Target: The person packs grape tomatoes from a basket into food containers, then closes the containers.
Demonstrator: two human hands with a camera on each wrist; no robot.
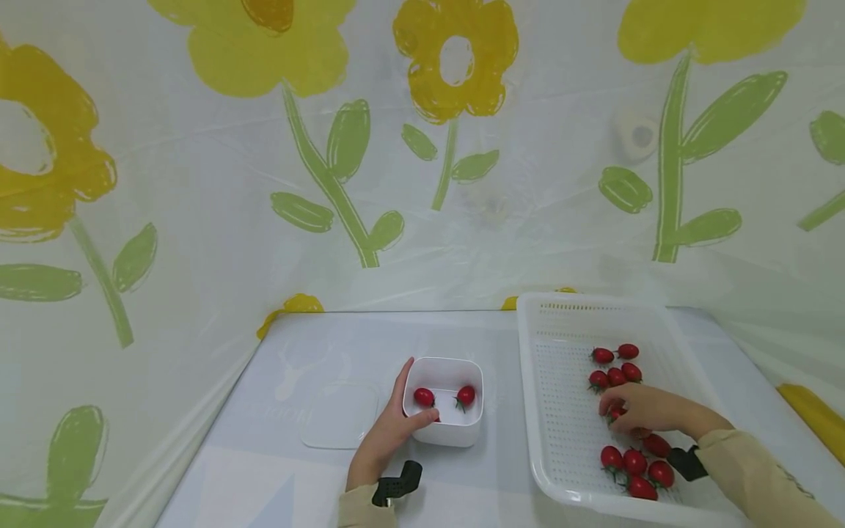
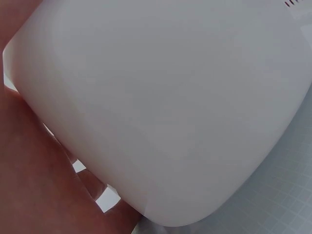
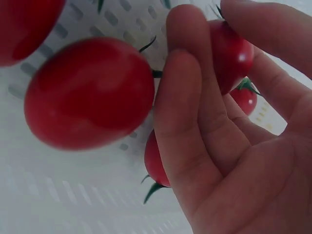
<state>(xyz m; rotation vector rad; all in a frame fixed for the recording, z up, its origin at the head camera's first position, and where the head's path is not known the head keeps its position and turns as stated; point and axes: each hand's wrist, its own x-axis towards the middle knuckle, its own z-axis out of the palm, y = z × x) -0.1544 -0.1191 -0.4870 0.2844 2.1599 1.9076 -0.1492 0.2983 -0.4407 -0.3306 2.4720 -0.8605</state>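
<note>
My left hand (image 1: 389, 429) grips a small white plastic box (image 1: 449, 435) by its left side, the thumb over the front rim. Two cherry tomatoes lie inside, one on the left (image 1: 424, 397) and one on the right (image 1: 465, 396); a sliver of red shows by the thumb. In the left wrist view the box wall (image 2: 161, 107) fills most of the picture. Inside a white perforated basket (image 1: 533, 411), my right hand (image 1: 650, 409) has its fingers curled around a cherry tomato (image 3: 233, 56). Another large cherry tomato (image 3: 90, 92) lies beside those fingers.
Several cherry tomatoes (image 1: 616, 376) lie farther back in the basket, and several more (image 1: 635, 462) nearer its front. A clear flat lid (image 1: 339, 418) rests on the white table (image 1: 264, 440) left of the box. Behind hangs a flower-printed curtain (image 1: 528, 242).
</note>
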